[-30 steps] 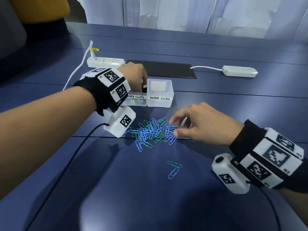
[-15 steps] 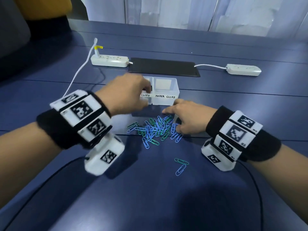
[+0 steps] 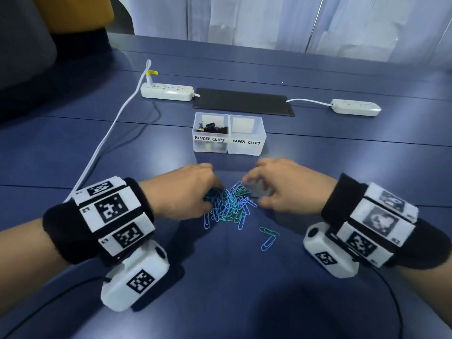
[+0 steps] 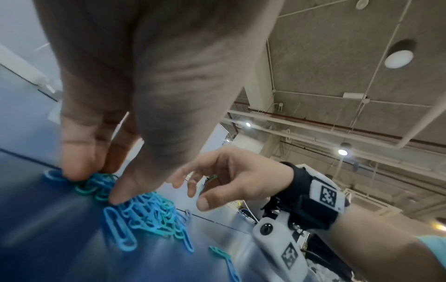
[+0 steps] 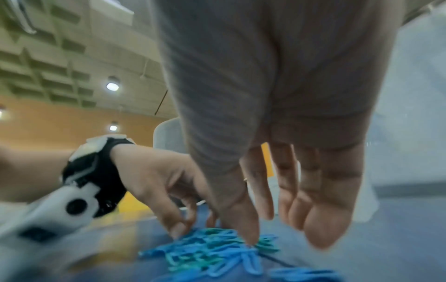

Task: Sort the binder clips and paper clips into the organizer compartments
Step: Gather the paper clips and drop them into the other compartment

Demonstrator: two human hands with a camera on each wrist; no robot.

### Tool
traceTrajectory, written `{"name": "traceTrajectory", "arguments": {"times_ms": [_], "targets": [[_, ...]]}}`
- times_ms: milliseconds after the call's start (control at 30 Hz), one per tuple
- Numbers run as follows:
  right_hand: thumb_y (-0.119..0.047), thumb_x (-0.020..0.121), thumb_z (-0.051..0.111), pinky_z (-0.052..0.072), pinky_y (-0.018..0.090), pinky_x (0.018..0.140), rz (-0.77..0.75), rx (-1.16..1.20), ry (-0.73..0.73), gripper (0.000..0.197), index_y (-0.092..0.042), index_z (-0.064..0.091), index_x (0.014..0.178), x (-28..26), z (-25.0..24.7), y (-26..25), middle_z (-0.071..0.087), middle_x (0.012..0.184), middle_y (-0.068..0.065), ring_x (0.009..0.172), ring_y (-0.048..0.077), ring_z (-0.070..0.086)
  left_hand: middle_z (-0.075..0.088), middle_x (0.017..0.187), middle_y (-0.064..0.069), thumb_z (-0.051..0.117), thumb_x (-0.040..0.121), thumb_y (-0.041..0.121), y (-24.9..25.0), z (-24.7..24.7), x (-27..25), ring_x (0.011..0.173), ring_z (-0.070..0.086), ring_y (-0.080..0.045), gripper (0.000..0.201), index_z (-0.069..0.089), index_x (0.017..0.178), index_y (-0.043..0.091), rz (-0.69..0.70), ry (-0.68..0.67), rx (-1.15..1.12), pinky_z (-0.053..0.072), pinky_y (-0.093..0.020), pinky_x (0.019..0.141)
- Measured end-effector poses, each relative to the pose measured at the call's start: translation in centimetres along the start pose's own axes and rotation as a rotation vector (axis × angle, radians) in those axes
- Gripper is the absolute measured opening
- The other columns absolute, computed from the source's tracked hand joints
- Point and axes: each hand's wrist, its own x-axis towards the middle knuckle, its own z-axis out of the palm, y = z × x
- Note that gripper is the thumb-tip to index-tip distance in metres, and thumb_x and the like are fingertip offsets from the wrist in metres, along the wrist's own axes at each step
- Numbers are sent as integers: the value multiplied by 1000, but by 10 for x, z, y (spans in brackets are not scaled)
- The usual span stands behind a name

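Note:
A heap of blue and green paper clips (image 3: 230, 206) lies on the blue table in front of a clear two-part organizer (image 3: 244, 149). Its left part, labelled BINDER CLIPS, holds black binder clips (image 3: 212, 129). The right part (image 3: 245, 124), labelled PAPER CLIPS, looks empty. My left hand (image 3: 210, 192) sits at the heap's left edge, with its fingertips (image 4: 72, 175) and thumb down on the clips. My right hand (image 3: 254, 192) hovers at the heap's right edge with loosely bent fingers; its thumb tip (image 5: 248, 238) reaches the clips. Two stray clips (image 3: 269, 237) lie nearer me.
Behind the organizer lies a black mat (image 3: 243, 101), flanked by two white power strips (image 3: 167, 91) (image 3: 355, 107). A white cable (image 3: 110, 140) runs down the table's left side. Bare table surface stretches between the heap and me.
My left hand left the binder clips compartment and came down onto the heap's left side. The right hand stayed at the heap's right edge. The head view shifted back, uncovering the organizer.

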Motion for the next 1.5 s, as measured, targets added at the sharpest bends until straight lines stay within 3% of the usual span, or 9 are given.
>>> {"name": "traceTrajectory", "arguments": {"times_ms": [233, 367, 467, 567, 733, 1033, 1133, 1266, 1500], "targets": [[-20, 78, 63, 44, 28, 87, 64, -36, -87, 47, -14, 54, 124, -5, 6, -1, 53, 112, 7, 96, 21, 52, 47, 105, 4, 63, 74, 40, 5, -1, -12, 93, 52, -12, 37, 58, 108, 26, -11, -77, 10, 46, -30, 82], [-21, 81, 63, 38, 28, 73, -19, -64, -52, 18, -10, 53, 91, 12, 11, -23, 45, 92, 3, 83, 21, 45, 56, 101, -1, 67, 76, 35, 12, 1, -3, 93, 51, -12, 44, 60, 117, 22, 32, -21, -7, 41, -26, 83], [-22, 78, 66, 46, 30, 75, -26, -12, -11, 27, -8, 62, 102, 12, 7, -23, 62, 97, 6, 88, 24, 59, 62, 99, -2, 73, 73, 38, 9, -1, -3, 90, 58, -16, 48, 62, 115, 18, 5, 32, -52, 47, -33, 83], [-25, 74, 71, 47, 26, 80, 34, 55, 26, 41, -16, 61, 113, -6, -5, -11, 67, 103, 0, 85, 17, 60, 62, 104, 3, 72, 73, 45, 0, -3, -11, 92, 60, -14, 51, 61, 117, 20, -30, 81, -98, 50, -33, 83], [-35, 62, 79, 47, 28, 70, 156, 34, -193, 45, -30, 50, 96, -39, 5, -6, 55, 81, -11, 71, 10, 51, 63, 100, 1, 71, 73, 45, -3, 0, -16, 85, 58, -12, 49, 62, 113, 17, -17, 48, -68, 50, -32, 79], [-19, 73, 74, 48, 24, 69, 121, 216, 50, 17, -13, 63, 85, 3, 12, -23, 71, 79, 0, 66, 12, 59, 65, 102, 4, 73, 75, 37, 5, -1, -7, 85, 62, -14, 49, 61, 119, 21, 0, 111, -126, 49, -27, 79], [-25, 70, 75, 48, 27, 74, 77, 181, 59, 32, -20, 60, 99, 5, 0, -15, 67, 90, 0, 75, 13, 60, 58, 106, 8, 70, 72, 53, 0, -2, -17, 88, 53, -10, 61, 55, 124, 26, -40, 109, -59, 44, -24, 79], [-38, 66, 79, 37, 26, 98, -83, 23, -192, 81, -36, 41, 137, 15, -4, -12, 46, 132, 0, 116, 16, 48, 54, 99, 5, 62, 67, 70, 11, 6, -22, 94, 54, -14, 66, 57, 111, 21, -78, 80, 79, 37, -24, 71], [-35, 79, 69, 44, 28, 83, -179, 20, -84, 44, -24, 62, 122, 24, 9, -20, 54, 114, 1, 95, 16, 52, 36, 67, 10, 73, 70, 51, 24, 3, -16, 75, 44, -18, 42, 50, 84, 19, -139, 119, 53, 29, -25, 61]]}}
